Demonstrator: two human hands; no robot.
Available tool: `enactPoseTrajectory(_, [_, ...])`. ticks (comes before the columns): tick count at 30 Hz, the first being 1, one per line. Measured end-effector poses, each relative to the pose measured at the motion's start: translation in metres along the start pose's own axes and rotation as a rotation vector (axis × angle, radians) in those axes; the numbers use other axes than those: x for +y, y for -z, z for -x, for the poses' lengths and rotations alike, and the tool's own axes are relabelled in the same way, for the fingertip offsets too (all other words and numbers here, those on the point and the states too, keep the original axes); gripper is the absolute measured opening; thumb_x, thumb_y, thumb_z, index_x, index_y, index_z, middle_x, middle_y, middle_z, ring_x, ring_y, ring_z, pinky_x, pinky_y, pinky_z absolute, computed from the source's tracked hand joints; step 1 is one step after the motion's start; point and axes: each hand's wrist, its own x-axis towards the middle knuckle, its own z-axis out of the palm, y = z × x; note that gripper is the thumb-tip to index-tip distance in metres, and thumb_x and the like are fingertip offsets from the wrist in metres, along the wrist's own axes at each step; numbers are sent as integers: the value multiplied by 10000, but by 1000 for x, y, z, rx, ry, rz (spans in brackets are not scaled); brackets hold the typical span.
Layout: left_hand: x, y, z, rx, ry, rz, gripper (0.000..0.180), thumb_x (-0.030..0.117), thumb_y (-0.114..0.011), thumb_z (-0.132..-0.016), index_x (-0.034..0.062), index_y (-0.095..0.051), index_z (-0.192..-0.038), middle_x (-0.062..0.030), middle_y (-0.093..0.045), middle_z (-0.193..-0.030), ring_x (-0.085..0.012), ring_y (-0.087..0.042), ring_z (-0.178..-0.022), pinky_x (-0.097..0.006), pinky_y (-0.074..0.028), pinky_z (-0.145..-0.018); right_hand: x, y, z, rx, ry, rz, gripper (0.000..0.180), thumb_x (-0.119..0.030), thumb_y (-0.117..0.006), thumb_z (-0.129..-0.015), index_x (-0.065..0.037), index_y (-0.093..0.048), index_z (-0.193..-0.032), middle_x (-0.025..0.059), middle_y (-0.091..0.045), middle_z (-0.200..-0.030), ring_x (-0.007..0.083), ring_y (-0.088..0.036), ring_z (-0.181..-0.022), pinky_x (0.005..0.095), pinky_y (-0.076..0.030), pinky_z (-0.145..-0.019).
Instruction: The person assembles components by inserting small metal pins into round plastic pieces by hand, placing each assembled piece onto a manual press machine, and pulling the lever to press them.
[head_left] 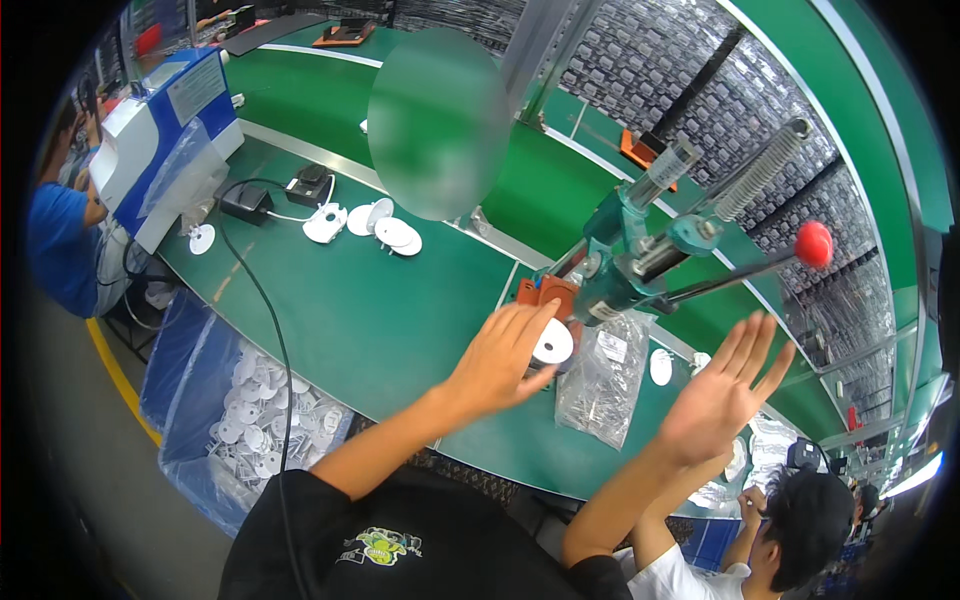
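Landmark: the green press point(612, 285). White disc point(553, 342): flat, round, pale face toward the camera, one small dark hole near its middle; the left rim is covered by fingers. It sits just to the near left of the press head, in front of the orange fixture point(562, 294); I cannot tell whether those two touch.

I read the left grip point(495, 355) as clamped on the disc, fingers along the upper rim, thumb at the lower. The right grip point(712, 405), fingers apart, is raised right of the press, below the red knob point(814, 244) of its lever point(735, 278).

Room: I see a broad run of green desk point(380, 310) left of the press, reaching a cluster of white parts point(393, 232). Tighter on the right: a plastic bag point(600, 400) lies just beside the disc. Near edge: passes on the wearer's side of the press, left forearm across it; the blue-lined bin point(180, 370) stands beyond, well left of the press.
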Motion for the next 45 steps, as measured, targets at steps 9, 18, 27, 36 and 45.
enactPoseTrajectory(9, [48,51,13,-389,750,1408,607,107,-575,-975,49,-289,-1507,-86,-527,-1326,-163,-519,-1218,-323,-419,-1026,22,17,127,-667,273,1004,393,-167,-905,-657,-77,-590,-875,242,-528,-1320,409,-582,-1166,511,-508,-945])
enactPoseTrajectory(18, [75,67,-13,-333,-51,1875,406,265,-470,-1011,-10,-444,-1308,-259,-527,-1330,-399,-510,-1250,-553,-373,-1059,37,114,50,93,245,1312,600,-38,-796,-705,34,-476,-1207,249,-519,-1332,354,-537,-1230,429,-380,-1093])
enactPoseTrajectory(27, [110,94,-24,-138,189,2394,555,419,-673,-887,-31,-483,-1150,-481,-492,-1238,-510,-488,-1234,-600,-368,-1028,99,255,42,223,-424,1525,568,-255,-801,-717,11,-551,-1152,178,-599,-1173,311,-575,-1130,386,-422,-1009])
enactPoseTrajectory(36, [110,95,-22,-243,259,2471,520,413,-685,-887,3,-480,-1131,-455,-541,-1176,-480,-554,-1134,-520,-444,-962,101,242,43,120,-429,1613,518,-265,-791,-728,3,-562,-1108,176,-617,-1175,310,-589,-1122,376,-432,-999])
enactPoseTrajectory(45, [103,108,-14,-332,236,2520,487,408,-697,-886,37,-477,-1112,-429,-591,-1114,-450,-620,-1034,-441,-520,-896,108,251,50,49,-417,1443,574,-198,-788,-753,19,-539,-1222,184,-623,-1258,281,-583,-1208,364,-419,-1043])
